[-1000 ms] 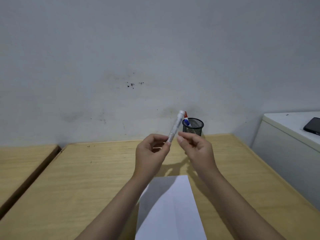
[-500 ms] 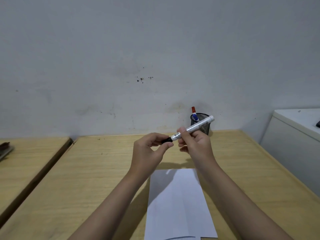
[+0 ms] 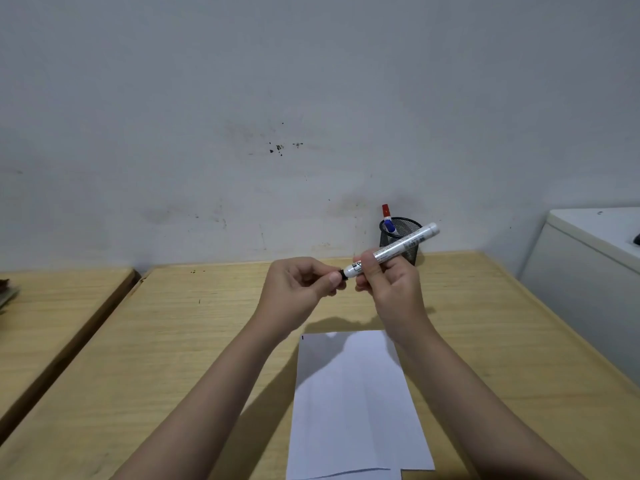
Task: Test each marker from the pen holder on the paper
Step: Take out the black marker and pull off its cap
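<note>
Above the tabletop's middle: a person holds a white marker [image 3: 391,252] in the air with both bare hands, over the far end of a sheet of paper [image 3: 356,403].
Marker: white barrel with printed label, tilted, its blunt end raised toward the far right corner, its black cap end pointing left.
Right hand [image 3: 389,289]: fingers curled around the lower part of the barrel, thumb across it.
Left hand [image 3: 299,289]: thumb and fingers pinched together on the black cap at the marker's lower end; whether the cap has come loose cannot be told.
Paper: white sheet lying flat on the tabletop [image 3: 173,341], reaching to the near edge, a small dark mark at its far left corner; shadows of the hands fall on its far end.
Pen holder [image 3: 403,239]: black mesh cup standing at the far edge against the wall, toward the right corner, partly behind the held marker.
Inside the holder: a red-capped marker [image 3: 385,211] and a blue-capped marker [image 3: 390,226] stick up at its left rim.
Right of the tabletop: a white cabinet [image 3: 588,271].
</note>
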`<state>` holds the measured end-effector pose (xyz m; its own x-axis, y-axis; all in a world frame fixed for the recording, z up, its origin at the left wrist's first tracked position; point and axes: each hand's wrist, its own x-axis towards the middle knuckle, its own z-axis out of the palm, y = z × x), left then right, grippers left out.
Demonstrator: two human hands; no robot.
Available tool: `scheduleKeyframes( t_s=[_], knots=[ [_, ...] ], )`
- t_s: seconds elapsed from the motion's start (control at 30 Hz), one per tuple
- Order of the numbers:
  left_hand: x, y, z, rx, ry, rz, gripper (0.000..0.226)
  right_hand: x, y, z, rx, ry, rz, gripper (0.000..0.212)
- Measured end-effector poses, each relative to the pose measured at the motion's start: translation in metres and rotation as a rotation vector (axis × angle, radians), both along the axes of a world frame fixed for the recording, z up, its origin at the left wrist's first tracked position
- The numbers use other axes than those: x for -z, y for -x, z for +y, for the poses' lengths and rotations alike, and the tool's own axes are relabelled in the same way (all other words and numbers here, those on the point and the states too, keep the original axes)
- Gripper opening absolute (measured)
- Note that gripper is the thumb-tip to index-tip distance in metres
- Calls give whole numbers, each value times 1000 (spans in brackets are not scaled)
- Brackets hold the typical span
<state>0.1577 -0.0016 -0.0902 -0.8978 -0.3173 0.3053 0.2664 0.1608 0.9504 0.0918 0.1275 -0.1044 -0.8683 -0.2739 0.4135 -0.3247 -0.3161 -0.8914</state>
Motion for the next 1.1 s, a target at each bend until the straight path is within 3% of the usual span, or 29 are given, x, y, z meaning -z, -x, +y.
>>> scheduleKeyframes(
  t_s=[0.17, 0.4, 0.53, 0.7, 0.8, 0.87, 1.0, 1.1],
  knots=[
    [16, 1, -26, -38, -9, -140, 12, -3, 19, 12, 89, 86, -62, 17],
    [52, 23, -60, -211, 490, -437, 15, 19, 14, 10, 64, -130, -9, 16],
    [60, 28, -66, -151, 599, -497, 21, 28, 13, 10, 3, -165, -23, 13],
    [67, 29, -67, -151, 624, -478, 25, 35, 10, 4, 5, -131, -54, 9],
    [71, 22, -65, -175, 562, -484, 37, 38, 6, -2, 0, -123, -48, 8],
    [71, 14, -63, -249, 516, -436, 32, 41, 3, -9, -11, -151, -63, 9],
    [69, -7, -57, -307, 497, -350, 11, 51, 1, -21, -90, -222, -254, 7],
    [67, -19, -53, -185, 552, -401, 20, 62, 0, -27, -121, -268, -343, 7]
  ],
)
